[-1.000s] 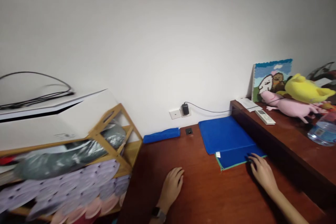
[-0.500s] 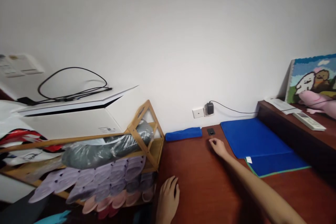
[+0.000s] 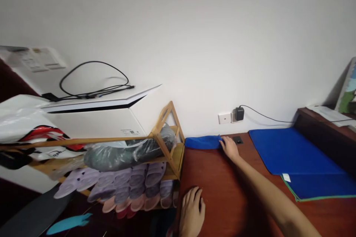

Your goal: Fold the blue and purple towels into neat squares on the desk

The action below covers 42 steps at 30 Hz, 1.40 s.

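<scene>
A narrow folded blue cloth (image 3: 202,142) lies along the wall at the back left of the reddish-brown wooden table (image 3: 219,192). The fingers of my right hand (image 3: 230,147) are pinched on its right end. Near the table's left edge my left hand (image 3: 192,211) rests palm down, fingers stretched out and holding nothing. To the right of my right hand a larger blue cloth (image 3: 283,148) is spread out, with a green edge and a white tag (image 3: 286,177).
A black charger (image 3: 239,113) is plugged into the wall, its cord running right. The raised ledge (image 3: 314,133) bounds the table on the right. At left stands a wooden rack (image 3: 174,157) with slippers (image 3: 139,176), a bagged grey bundle (image 3: 128,153) and a white box (image 3: 97,124).
My right hand has moved left and taken hold of the narrow cloth's right end. My left hand still rests on the table. The view has turned left.
</scene>
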Each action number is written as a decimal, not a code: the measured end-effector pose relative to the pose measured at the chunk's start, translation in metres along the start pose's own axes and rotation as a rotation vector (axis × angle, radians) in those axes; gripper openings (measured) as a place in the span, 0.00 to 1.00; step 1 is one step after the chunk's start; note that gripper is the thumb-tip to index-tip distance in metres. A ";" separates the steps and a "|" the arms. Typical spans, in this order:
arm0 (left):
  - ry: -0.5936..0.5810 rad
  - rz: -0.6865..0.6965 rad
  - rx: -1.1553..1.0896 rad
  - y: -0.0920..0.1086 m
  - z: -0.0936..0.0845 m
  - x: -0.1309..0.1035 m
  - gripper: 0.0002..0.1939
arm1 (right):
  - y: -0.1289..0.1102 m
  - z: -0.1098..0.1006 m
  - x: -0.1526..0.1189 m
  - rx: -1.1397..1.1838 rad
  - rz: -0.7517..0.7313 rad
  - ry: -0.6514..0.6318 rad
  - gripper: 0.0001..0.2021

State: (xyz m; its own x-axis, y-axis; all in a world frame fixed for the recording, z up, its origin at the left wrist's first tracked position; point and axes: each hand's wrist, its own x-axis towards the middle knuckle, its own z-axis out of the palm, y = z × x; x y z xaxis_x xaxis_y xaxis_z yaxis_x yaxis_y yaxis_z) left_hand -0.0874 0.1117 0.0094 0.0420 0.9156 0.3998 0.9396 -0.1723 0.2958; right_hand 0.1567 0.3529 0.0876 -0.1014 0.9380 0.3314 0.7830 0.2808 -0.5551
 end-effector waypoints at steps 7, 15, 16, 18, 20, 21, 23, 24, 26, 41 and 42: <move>0.080 0.013 -0.064 0.005 -0.010 0.010 0.20 | -0.089 -0.170 -0.052 0.237 -0.498 0.131 0.15; 0.171 -0.069 -0.565 0.117 -0.110 0.044 0.19 | -0.139 -0.347 -0.115 0.305 -0.420 -0.101 0.10; 0.160 -0.069 -0.725 0.148 -0.133 0.047 0.20 | -0.140 -0.357 -0.130 0.326 -0.397 -0.140 0.11; 0.098 0.029 -1.033 0.210 -0.182 0.048 0.24 | -0.143 -0.372 -0.163 0.374 -0.373 -0.207 0.14; 0.003 0.129 -1.229 0.263 -0.225 0.043 0.26 | -0.149 -0.383 -0.195 0.407 -0.359 -0.241 0.16; -0.025 0.130 -1.281 0.284 -0.242 0.040 0.25 | -0.152 -0.389 -0.211 0.418 -0.348 -0.247 0.17; -0.079 0.117 -1.327 0.310 -0.265 0.031 0.23 | -0.156 -0.400 -0.238 0.439 -0.321 -0.254 0.19; -0.101 0.108 -1.328 0.317 -0.272 0.025 0.23 | -0.158 -0.406 -0.250 0.451 -0.308 -0.260 0.19; -0.129 0.119 -1.310 0.324 -0.279 0.015 0.22 | -0.159 -0.416 -0.269 0.480 -0.283 -0.272 0.19; 0.297 0.474 -0.828 0.300 -0.294 -0.007 0.07 | -0.122 -0.417 -0.317 1.233 0.287 -0.128 0.26; 0.397 0.445 -0.781 0.291 -0.297 -0.002 0.07 | -0.112 -0.423 -0.315 1.202 0.297 -0.034 0.27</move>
State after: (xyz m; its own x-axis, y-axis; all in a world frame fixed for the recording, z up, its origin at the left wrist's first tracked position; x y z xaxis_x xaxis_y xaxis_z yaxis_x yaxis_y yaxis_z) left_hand 0.0848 -0.0485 0.3526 0.0864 0.5454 0.8337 0.3711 -0.7942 0.4811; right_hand 0.3605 -0.0599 0.3685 -0.0463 0.9970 0.0627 -0.2799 0.0473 -0.9588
